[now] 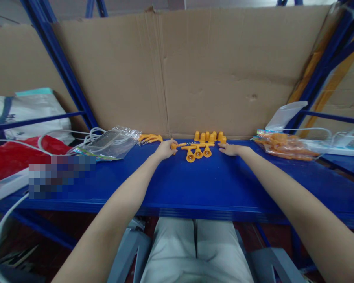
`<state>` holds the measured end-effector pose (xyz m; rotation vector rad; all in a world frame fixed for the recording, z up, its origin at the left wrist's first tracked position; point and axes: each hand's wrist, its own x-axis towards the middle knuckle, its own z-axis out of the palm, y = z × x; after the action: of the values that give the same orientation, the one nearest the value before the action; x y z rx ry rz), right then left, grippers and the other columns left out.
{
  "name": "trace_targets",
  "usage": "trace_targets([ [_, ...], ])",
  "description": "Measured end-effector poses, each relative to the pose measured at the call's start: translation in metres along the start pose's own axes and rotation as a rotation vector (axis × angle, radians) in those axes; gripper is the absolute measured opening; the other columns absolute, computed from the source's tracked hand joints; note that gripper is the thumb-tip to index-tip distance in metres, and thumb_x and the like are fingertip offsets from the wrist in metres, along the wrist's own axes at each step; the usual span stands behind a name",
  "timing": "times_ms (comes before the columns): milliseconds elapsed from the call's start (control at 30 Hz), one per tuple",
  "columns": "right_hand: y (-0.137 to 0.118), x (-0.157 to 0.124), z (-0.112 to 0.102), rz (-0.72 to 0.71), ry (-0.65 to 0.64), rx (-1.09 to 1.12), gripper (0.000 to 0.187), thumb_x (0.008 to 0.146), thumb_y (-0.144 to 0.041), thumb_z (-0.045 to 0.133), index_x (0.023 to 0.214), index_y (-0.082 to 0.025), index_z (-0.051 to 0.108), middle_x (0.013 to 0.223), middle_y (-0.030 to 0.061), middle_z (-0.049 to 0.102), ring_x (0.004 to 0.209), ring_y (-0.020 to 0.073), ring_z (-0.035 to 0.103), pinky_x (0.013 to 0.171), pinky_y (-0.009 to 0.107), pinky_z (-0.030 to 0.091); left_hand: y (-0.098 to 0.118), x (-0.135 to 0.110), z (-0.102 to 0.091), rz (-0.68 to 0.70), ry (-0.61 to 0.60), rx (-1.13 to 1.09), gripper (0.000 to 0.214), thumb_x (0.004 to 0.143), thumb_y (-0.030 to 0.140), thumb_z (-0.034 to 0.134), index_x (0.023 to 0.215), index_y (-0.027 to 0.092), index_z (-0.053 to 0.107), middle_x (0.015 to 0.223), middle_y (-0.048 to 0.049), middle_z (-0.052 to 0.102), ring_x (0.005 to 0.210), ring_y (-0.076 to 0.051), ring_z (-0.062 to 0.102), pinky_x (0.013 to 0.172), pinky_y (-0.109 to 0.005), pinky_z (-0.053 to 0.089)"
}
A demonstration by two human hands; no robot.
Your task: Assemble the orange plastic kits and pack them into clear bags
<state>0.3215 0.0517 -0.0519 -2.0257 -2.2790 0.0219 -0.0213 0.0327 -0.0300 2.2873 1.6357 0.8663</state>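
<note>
On the blue shelf [212, 184], my left hand [165, 149] is closed around a small orange plastic piece [177, 146] at the left end of a row of orange trumpet-shaped parts [198, 151]. My right hand [229, 149] rests at the right end of that row, fingers curled toward the small orange cone-shaped caps [209, 136] standing at the back. Whether it grips one is not visible. More orange curved pieces [150, 138] lie to the left of my left hand.
A clear plastic bag [109, 144] with white cables lies at the left. At the right sits a bag of orange parts [283, 146]. A cardboard sheet [212, 70] backs the shelf between blue rack posts [61, 67]. Red and white bags [14, 157] sit far left.
</note>
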Motion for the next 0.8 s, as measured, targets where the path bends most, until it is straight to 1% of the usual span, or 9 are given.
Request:
trace_targets([
  [67, -0.005, -0.012, -0.001, 0.08, -0.056, 0.001, 0.058, 0.095, -0.051, 0.029, 0.148, -0.03, 0.039, 0.154, 0.009, 0.038, 0.139, 0.0372, 0.037, 0.107, 0.068, 0.027, 0.0, 0.0, 0.002, 0.009, 0.04, 0.006, 0.031, 0.068, 0.015, 0.071, 0.099, 0.02, 0.07, 0.086, -0.0033, 0.071, 0.087, -0.021, 0.068, 0.091, -0.035, 0.05],
  [100, -0.007, -0.017, -0.001, 0.109, -0.06, 0.009, 0.058, 0.096, -0.05, 0.026, 0.15, -0.031, 0.036, 0.156, 0.0083, 0.034, 0.141, 0.0382, 0.031, 0.107, 0.071, 0.024, 0.001, 0.0, 0.003, 0.016, 0.062, 0.018, 0.03, 0.068, 0.015, 0.071, 0.098, 0.021, 0.071, 0.086, -0.0034, 0.072, 0.091, -0.022, 0.067, 0.092, -0.035, 0.049],
  [167, -0.011, -0.026, -0.002, 0.115, -0.031, 0.023, 0.057, 0.096, -0.047, 0.024, 0.15, -0.031, 0.035, 0.157, 0.0078, 0.032, 0.143, 0.0386, 0.026, 0.105, 0.074, 0.021, 0.002, -0.001, 0.005, 0.028, 0.092, 0.051, 0.029, 0.069, 0.015, 0.071, 0.098, 0.022, 0.071, 0.087, -0.0031, 0.072, 0.094, -0.023, 0.066, 0.092, -0.035, 0.049],
  [267, -0.014, -0.033, -0.003, 0.088, 0.005, 0.018, 0.054, 0.097, -0.045, 0.026, 0.148, -0.032, 0.039, 0.154, 0.0067, 0.037, 0.143, 0.0368, 0.027, 0.105, 0.073, 0.022, 0.004, -0.003, 0.007, 0.032, 0.106, 0.096, 0.03, 0.071, 0.016, 0.069, 0.1, 0.022, 0.071, 0.085, -0.0028, 0.072, 0.092, -0.022, 0.066, 0.089, -0.032, 0.05],
  [400, -0.02, -0.039, -0.007, 0.061, 0.064, 0.011, 0.049, 0.097, -0.038, 0.032, 0.141, -0.026, 0.047, 0.145, 0.0099, 0.05, 0.135, 0.0325, 0.042, 0.107, 0.06, 0.032, 0.009, -0.005, 0.008, 0.019, 0.11, 0.104, 0.031, 0.073, 0.016, 0.068, 0.103, 0.021, 0.07, 0.088, -0.004, 0.072, 0.09, -0.022, 0.067, 0.088, -0.03, 0.049],
  [467, -0.026, -0.042, -0.009, 0.077, 0.111, 0.005, 0.045, 0.095, -0.035, 0.036, 0.135, -0.021, 0.052, 0.135, 0.014, 0.058, 0.125, 0.0309, 0.052, 0.103, 0.05, 0.04, 0.011, -0.005, 0.008, 0.017, 0.111, 0.094, 0.032, 0.074, 0.016, 0.067, 0.106, 0.019, 0.069, 0.091, -0.0053, 0.072, 0.09, -0.022, 0.066, 0.087, -0.031, 0.049],
  [567, -0.036, -0.048, -0.013, 0.107, 0.194, -0.004, 0.037, 0.094, -0.031, 0.041, 0.124, -0.017, 0.057, 0.122, 0.0173, 0.062, 0.112, 0.0298, 0.06, 0.094, 0.04, 0.046, 0.013, -0.006, 0.009, 0.021, 0.115, 0.083, 0.032, 0.076, 0.016, 0.066, 0.108, 0.019, 0.068, 0.089, -0.0048, 0.072, 0.088, -0.021, 0.066, 0.086, -0.031, 0.05],
  [667, -0.044, -0.053, -0.017, 0.073, 0.27, -0.004, 0.029, 0.093, -0.027, 0.04, 0.115, -0.018, 0.057, 0.117, 0.0165, 0.061, 0.104, 0.0285, 0.062, 0.089, 0.037, 0.047, 0.016, -0.007, 0.009, 0.031, 0.137, 0.063, 0.031, 0.076, 0.016, 0.067, 0.107, 0.021, 0.068, 0.089, -0.0036, 0.072, 0.087, -0.02, 0.067, 0.087, -0.032, 0.05],
  [800, -0.052, -0.057, -0.025, -0.026, 0.363, 0.009, 0.027, 0.092, -0.023, 0.038, 0.116, -0.018, 0.051, 0.118, 0.0158, 0.06, 0.103, 0.0293, 0.062, 0.085, 0.038, 0.046, 0.022, -0.009, 0.009, 0.053, 0.134, 0.012, 0.031, 0.077, 0.015, 0.066, 0.107, 0.022, 0.068, 0.096, -0.0036, 0.073, 0.085, -0.019, 0.068, 0.088, -0.031, 0.05],
])
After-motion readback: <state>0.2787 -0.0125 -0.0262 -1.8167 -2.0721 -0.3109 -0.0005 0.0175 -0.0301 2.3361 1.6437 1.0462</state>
